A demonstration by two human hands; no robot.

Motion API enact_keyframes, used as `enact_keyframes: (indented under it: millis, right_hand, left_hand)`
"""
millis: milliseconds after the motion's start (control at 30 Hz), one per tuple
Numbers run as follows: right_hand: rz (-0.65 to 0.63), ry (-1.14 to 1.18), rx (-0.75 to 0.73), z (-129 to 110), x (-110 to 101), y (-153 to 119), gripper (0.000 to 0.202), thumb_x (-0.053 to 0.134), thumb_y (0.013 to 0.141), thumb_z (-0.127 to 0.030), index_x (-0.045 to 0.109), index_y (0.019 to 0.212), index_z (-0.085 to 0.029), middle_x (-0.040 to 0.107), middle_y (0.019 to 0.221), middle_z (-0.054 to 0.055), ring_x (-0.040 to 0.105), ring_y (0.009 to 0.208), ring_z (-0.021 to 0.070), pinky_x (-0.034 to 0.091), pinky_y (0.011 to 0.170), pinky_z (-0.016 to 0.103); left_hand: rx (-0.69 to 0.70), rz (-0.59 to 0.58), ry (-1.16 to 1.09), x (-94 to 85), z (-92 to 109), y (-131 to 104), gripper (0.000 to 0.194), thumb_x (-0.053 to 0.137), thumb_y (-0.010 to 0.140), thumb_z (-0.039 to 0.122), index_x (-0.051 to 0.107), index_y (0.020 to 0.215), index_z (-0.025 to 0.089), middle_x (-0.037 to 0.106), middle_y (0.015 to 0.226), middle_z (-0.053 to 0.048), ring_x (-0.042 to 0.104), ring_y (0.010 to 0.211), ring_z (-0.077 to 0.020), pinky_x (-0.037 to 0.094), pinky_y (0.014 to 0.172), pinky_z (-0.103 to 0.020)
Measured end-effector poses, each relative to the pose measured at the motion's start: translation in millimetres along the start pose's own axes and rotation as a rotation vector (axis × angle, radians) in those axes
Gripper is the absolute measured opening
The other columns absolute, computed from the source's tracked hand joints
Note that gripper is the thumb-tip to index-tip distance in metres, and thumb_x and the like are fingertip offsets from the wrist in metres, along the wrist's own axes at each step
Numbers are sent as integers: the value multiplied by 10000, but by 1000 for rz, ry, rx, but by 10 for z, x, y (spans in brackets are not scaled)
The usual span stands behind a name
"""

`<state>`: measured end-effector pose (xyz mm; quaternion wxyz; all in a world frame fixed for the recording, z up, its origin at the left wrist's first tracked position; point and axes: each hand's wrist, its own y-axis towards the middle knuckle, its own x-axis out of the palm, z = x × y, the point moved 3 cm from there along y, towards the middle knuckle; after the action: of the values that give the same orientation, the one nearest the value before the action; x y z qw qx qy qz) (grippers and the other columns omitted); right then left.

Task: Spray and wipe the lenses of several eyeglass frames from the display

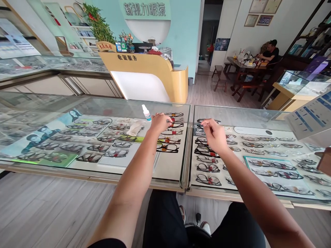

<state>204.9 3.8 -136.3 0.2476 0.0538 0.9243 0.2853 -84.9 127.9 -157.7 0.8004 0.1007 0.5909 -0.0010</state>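
Note:
My left hand (160,123) is over the left glass display case, its fingers curled toward a column of dark-framed eyeglasses (168,148). Whether those fingertips hold anything is hidden. Just left of this hand a small white spray bottle (146,113) stands tilted in view, its label partly blue. A crumpled pale cloth (135,128) lies on the glass near my left forearm. Over the right case, my right hand (216,135) has thumb and forefinger pinched together, close to a dark pair of eyeglasses (200,121). I cannot make out what is in the pinch.
Two glass display cases (144,174) meet at a seam between my hands, with rows of eyeglasses inside. A white printed box (311,119) juts in at right. Behind stands a wooden cashier counter (178,84). A person (271,53) sits at a table at the back right.

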Motion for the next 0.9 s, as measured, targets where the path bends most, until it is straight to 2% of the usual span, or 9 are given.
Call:
enact_keyframes:
  millis: [300, 367, 467, 567, 667, 900]
  right_hand:
    - [-23, -7, 2, -42, -1, -12, 241, 525, 1131, -434, 700, 1056, -286, 458, 605, -62, 456, 555, 202, 370, 646, 349]
    - [-21, -12, -4, -45, 5, -12, 234, 524, 1130, -419, 701, 1053, -287, 469, 613, -59, 459, 562, 203, 381, 659, 350]
    - [-17, -23, -17, -48, 14, -12, 229, 532, 1126, -412, 704, 1042, -286, 485, 620, -56, 464, 560, 200, 401, 676, 352]
    - [-22, -28, -28, -61, 20, -12, 219, 546, 1124, -403, 706, 1036, -282, 493, 615, -61, 466, 546, 191, 426, 694, 349]
    - [-29, -33, -27, -87, 19, -14, 208, 548, 1122, -377, 708, 1044, -269, 511, 617, -62, 471, 543, 182, 439, 705, 339]
    - [-33, -33, -26, -109, 23, -16, 209, 527, 1105, -332, 712, 1056, -250, 494, 608, -65, 461, 551, 177, 416, 699, 327]
  left_hand:
    - [20, 13, 6, 27, -39, 21, 186, 780, 907, 272, 927, 1021, 281, 764, 1166, -151, 612, 1309, -441, 443, 1141, -585]
    - [28, 10, 20, 22, -22, 11, 233, 773, 892, 274, 926, 1067, 279, 752, 1220, -158, 601, 1322, -447, 444, 1143, -591]
    - [63, 19, 21, 25, 49, -8, 296, 723, 900, 279, 913, 1127, 284, 744, 1420, -136, 560, 1369, -443, 431, 1137, -599]
    - [83, -10, 12, 60, 134, -18, 299, 599, 956, 271, 897, 969, 271, 723, 1594, -62, 521, 1403, -445, 404, 1126, -642]
    - [78, -54, 19, 102, 180, -18, 386, 514, 981, 288, 844, 786, 242, 717, 1630, -42, 508, 1404, -452, 381, 1122, -666]
    - [55, -74, -6, 122, 162, 0, 383, 498, 968, 330, 794, 746, 234, 711, 1644, -34, 493, 1420, -464, 355, 1133, -633]
